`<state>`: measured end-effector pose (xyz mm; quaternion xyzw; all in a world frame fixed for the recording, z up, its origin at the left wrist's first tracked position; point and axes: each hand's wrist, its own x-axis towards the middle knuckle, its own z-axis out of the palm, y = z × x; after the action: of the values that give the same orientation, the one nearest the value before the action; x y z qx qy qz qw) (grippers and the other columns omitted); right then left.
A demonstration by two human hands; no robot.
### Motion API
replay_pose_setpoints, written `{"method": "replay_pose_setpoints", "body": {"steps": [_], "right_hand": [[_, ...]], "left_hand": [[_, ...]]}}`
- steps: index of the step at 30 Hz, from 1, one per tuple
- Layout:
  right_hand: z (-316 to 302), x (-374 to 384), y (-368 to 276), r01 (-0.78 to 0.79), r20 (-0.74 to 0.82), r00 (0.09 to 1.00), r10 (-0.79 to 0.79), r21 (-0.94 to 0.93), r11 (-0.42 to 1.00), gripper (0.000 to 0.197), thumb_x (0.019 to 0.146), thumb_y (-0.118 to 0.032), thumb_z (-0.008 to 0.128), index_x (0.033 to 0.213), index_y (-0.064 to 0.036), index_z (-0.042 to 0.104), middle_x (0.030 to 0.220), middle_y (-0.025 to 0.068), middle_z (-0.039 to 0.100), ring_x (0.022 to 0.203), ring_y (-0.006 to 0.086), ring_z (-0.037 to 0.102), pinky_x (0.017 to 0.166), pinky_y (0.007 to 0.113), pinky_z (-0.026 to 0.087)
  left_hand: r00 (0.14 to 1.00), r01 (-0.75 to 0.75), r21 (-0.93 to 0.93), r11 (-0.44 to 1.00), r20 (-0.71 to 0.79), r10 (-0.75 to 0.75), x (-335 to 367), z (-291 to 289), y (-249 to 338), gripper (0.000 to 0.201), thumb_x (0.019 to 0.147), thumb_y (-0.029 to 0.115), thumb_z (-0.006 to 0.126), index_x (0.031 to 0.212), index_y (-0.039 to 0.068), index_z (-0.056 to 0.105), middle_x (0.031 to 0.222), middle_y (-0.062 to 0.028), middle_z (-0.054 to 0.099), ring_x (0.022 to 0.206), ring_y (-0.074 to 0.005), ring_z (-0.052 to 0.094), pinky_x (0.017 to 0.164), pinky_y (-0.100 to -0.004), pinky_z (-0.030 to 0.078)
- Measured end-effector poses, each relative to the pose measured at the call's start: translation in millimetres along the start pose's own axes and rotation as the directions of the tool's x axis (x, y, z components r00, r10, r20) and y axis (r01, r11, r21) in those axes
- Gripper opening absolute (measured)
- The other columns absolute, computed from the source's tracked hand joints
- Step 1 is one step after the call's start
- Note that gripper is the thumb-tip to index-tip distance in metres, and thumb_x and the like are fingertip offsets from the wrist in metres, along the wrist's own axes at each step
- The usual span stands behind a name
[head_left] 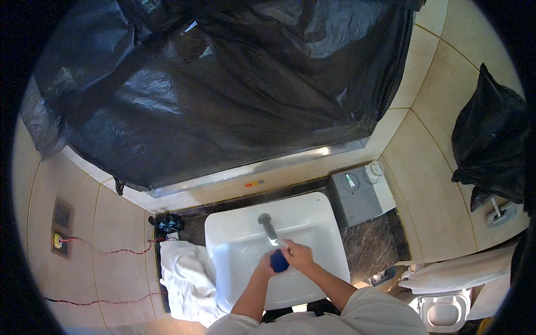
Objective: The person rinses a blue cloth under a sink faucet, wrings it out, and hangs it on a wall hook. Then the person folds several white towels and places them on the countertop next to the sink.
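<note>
Over the white washbasin (240, 279), below the spout of the metal tap (267, 226), my two hands are close together. A small dark blue item (279, 261) sits between them; its kind is too small to tell. My left hand (266, 263) is closed round its left side. My right hand (299, 255) is at its upper right with the fingers bent inward. Those fingertips are blurred next to the tap's outlet, and what they pinch, if anything, does not show.
White cloth (187, 279) lies bunched at the basin's left. A grey box (354, 198) and a white round container (374, 170) stand on the dark counter (371, 243) at right. Black plastic sheeting (240, 95) covers the wall ahead. A red wire (111, 249) runs from the left wall.
</note>
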<state>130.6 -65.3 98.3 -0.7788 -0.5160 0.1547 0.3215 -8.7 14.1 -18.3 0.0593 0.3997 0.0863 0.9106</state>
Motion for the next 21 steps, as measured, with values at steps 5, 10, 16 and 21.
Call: {"method": "replay_pose_setpoints", "body": {"steps": [5,10,16,21], "right_hand": [[-56,25,-40,0.309,-0.181,0.939,-0.293,0.065,0.949,0.044,0.078,-0.007,0.055,0.120,-0.0194,0.057,0.109,0.0122,0.057,0.091,0.0275,0.058,0.078,0.036,0.049],[-54,28,-42,0.424,0.096,0.906,-0.413,-0.149,0.894,0.056,0.075,-0.001,0.053,0.126,-0.0243,0.052,0.125,0.0131,0.048,0.101,0.0287,0.054,0.086,0.038,0.047],[-8,-1,-2,0.165,-0.098,0.986,-0.137,0.404,0.900,0.044,0.086,-0.016,0.057,0.129,-0.0154,0.047,0.125,0.0117,0.047,0.109,0.0288,0.050,0.088,0.044,0.047],[-22,-27,-32,-0.741,0.786,0.461,0.412,0.596,-0.308,0.045,0.081,-0.042,0.064,0.111,-0.0101,0.052,0.109,0.0116,0.051,0.099,0.0267,0.055,0.079,0.050,0.049]], "left_hand": [[0.912,-0.062,0.094,0.994,-0.400,0.095,-33,8,12,0.029,0.088,0.038,0.048,0.099,0.015,0.061,0.088,-0.0085,0.063,0.078,-0.0259,0.061,0.065,-0.0497,0.050],[0.849,-0.261,0.194,0.946,-0.419,0.320,-54,11,7,0.024,0.086,0.031,0.057,0.096,0.009,0.061,0.082,-0.0083,0.063,0.073,-0.0235,0.062,0.062,-0.0419,0.050],[0.506,-0.302,0.898,0.321,-0.135,0.852,-75,36,-4,0.023,0.084,0.026,0.060,0.087,0.003,0.064,0.082,-0.0101,0.062,0.071,-0.0227,0.060,0.066,-0.0313,0.046],[0.187,-0.483,0.839,-0.251,0.378,0.907,-104,89,-21,0.016,0.078,0.016,0.068,0.086,0.003,0.064,0.085,-0.0116,0.061,0.079,-0.0254,0.058,0.072,-0.0358,0.047]]}}
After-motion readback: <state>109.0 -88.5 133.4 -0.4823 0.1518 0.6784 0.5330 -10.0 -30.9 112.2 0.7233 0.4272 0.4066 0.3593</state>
